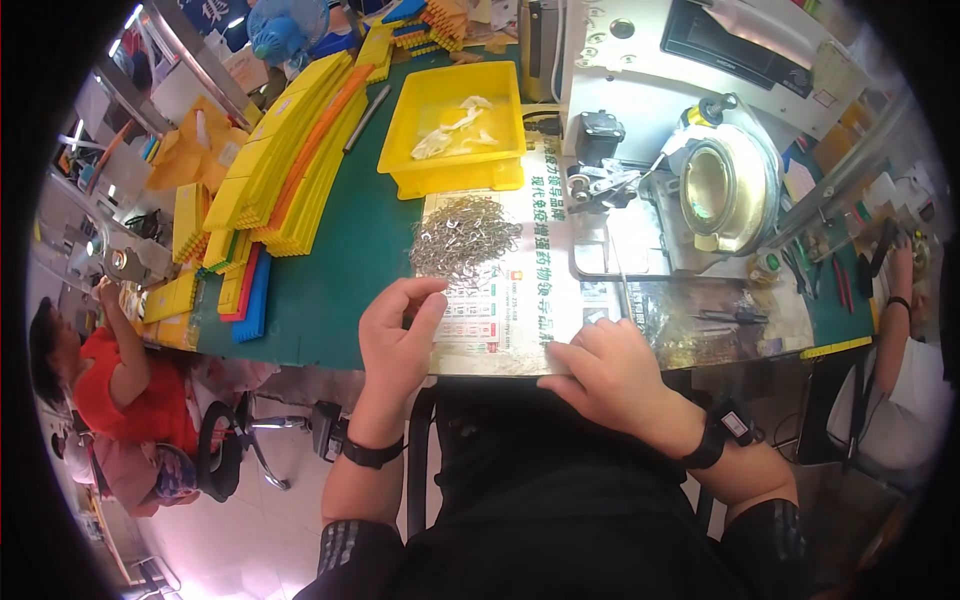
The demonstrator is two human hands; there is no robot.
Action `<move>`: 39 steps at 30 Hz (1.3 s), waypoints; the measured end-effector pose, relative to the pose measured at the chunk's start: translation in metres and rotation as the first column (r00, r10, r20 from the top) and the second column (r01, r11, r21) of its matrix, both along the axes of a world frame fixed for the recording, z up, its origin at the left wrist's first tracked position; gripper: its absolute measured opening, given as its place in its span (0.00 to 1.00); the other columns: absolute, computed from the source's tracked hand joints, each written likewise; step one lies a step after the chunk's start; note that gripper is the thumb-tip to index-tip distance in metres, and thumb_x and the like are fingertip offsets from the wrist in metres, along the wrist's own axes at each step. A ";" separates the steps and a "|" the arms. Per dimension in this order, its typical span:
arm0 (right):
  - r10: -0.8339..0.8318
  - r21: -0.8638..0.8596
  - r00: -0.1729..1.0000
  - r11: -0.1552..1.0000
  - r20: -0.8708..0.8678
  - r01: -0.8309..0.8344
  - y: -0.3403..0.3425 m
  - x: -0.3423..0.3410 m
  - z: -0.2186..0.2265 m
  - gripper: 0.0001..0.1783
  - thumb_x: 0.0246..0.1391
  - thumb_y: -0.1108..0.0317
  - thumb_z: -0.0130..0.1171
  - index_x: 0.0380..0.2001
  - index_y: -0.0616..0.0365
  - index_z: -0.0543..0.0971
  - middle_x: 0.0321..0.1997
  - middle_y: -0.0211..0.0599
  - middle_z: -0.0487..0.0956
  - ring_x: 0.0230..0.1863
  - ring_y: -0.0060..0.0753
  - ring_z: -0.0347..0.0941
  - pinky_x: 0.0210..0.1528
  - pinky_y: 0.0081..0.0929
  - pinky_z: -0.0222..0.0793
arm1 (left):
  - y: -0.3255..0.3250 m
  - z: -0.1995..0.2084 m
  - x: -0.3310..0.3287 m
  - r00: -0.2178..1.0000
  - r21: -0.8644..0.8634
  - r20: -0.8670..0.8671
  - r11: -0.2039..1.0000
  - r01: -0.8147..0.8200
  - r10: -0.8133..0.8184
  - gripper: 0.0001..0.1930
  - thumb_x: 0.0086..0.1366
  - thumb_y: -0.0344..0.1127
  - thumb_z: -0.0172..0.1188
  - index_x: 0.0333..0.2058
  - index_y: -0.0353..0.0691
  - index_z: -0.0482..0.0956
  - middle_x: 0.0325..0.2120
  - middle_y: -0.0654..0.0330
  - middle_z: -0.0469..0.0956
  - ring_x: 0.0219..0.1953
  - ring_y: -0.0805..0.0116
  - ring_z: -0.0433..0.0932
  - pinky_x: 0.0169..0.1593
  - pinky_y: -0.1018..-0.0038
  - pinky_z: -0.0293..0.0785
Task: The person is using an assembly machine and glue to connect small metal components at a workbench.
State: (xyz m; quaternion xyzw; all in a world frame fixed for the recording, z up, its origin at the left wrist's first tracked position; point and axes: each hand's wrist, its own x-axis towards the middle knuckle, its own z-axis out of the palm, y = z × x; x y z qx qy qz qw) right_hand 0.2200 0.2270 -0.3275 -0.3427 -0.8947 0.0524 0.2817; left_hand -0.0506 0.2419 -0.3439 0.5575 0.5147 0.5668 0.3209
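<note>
My left hand [398, 335] is curled at the near edge of a heap of small silvery metal pieces [465, 238]. Its thumb and index finger come close together; anything tiny between them is too small to make out. Farther right, my right hand [612, 375] is bent over the front of the table, fingers curled and thumb toward the left. A thin metal rod-like tool [622, 280] runs away from under its fingers, which seem closed on its near end. The heap lies on a printed paper sheet [520, 300].
Beyond the heap stands a yellow bin [452, 172] holding pale, limp pieces. Stacked yellow strips [290, 150] and a metal rod [367, 118] lie left on the green mat [320, 290]. A white machine with a round fixture [725, 185] stands right. People sit at both sides.
</note>
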 end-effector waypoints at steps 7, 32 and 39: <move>0.028 0.209 0.992 0.978 -0.125 -0.001 -0.015 0.023 -0.026 0.12 0.41 0.67 0.74 0.26 0.49 0.78 0.22 0.26 0.68 0.26 0.34 0.66 0.29 0.34 0.55 | -0.008 0.001 0.007 0.991 0.032 -0.134 0.999 -0.021 0.025 0.07 0.63 0.26 0.63 0.39 0.34 0.84 0.29 0.63 0.80 0.29 0.78 0.73 0.36 0.80 0.70; -0.699 -0.526 0.127 0.392 -0.704 -0.755 0.013 0.010 0.025 0.08 0.62 0.66 0.63 0.41 0.57 0.82 0.37 0.25 0.80 0.34 0.13 0.66 0.37 0.16 0.62 | 0.019 0.065 0.121 0.676 0.661 -0.691 0.601 0.448 0.257 0.11 0.53 0.26 0.71 0.35 0.40 0.81 0.31 0.58 0.82 0.30 0.59 0.81 0.32 0.69 0.74; -0.677 -0.585 0.159 0.465 -0.719 -0.664 0.013 0.010 0.026 0.09 0.64 0.63 0.60 0.38 0.58 0.80 0.33 0.23 0.77 0.33 0.12 0.65 0.36 0.16 0.62 | 0.025 0.071 0.128 0.674 0.691 -0.683 0.546 0.473 0.281 0.11 0.54 0.24 0.69 0.36 0.40 0.80 0.31 0.58 0.81 0.31 0.59 0.81 0.33 0.68 0.74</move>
